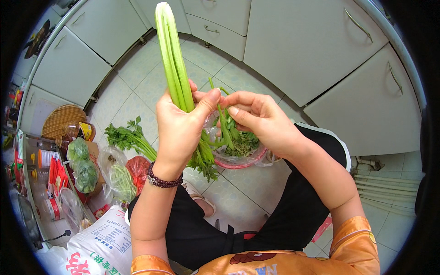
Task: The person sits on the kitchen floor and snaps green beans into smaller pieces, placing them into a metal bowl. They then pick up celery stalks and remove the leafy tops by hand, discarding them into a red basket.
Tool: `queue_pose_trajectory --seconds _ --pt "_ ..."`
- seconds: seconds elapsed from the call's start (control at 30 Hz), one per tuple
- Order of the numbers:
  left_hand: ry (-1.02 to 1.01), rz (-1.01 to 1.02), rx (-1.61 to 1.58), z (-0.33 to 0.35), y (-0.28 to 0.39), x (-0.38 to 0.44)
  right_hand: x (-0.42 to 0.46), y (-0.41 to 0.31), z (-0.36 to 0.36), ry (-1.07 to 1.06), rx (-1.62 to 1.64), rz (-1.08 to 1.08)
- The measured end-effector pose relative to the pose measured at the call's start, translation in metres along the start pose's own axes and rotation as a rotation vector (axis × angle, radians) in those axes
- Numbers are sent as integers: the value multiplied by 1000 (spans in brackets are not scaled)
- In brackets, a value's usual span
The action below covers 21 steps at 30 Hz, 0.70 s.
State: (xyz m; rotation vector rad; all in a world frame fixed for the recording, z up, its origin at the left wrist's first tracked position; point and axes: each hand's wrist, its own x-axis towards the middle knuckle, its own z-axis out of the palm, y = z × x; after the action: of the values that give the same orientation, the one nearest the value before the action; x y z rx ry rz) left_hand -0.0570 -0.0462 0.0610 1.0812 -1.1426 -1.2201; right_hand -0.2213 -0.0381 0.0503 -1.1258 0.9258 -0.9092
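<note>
My left hand (182,120) is closed around a bunch of celery (173,68), its pale base pointing up and its leaves hanging below the palm. Close beside it, my right hand (261,120) pinches a thin green celery sprig (223,125) between thumb and fingers; the thumb of my left hand nearly meets those fingertips. Beneath both hands a pink-rimmed basin (237,166), lined with clear plastic, holds plucked leaves (242,143). More leafy celery (132,137) lies on the floor, left of my left wrist.
Light cabinets (309,44) curve around the tiled floor (137,82). At the left are a round wooden board (63,120), bottles, wrapped broccoli (86,175), a clear bag of green beans (122,182) and a red bag (137,173). A large white printed sack (106,237) stands at lower left.
</note>
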Motion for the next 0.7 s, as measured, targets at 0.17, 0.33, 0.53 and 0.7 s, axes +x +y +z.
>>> queue_pose_trajectory --seconds 0.17,0.33,0.53,0.7 --pt "10 18 -3 0 -7 1 0 1 3 -66 43 66" --pt "32 6 -20 3 -5 -1 1 3 2 -33 -65 33" --pt "77 99 -31 3 -12 -1 1 2 -4 120 -91 44" --pt "161 57 -59 -14 5 9 15 17 -21 318 -305 -56"
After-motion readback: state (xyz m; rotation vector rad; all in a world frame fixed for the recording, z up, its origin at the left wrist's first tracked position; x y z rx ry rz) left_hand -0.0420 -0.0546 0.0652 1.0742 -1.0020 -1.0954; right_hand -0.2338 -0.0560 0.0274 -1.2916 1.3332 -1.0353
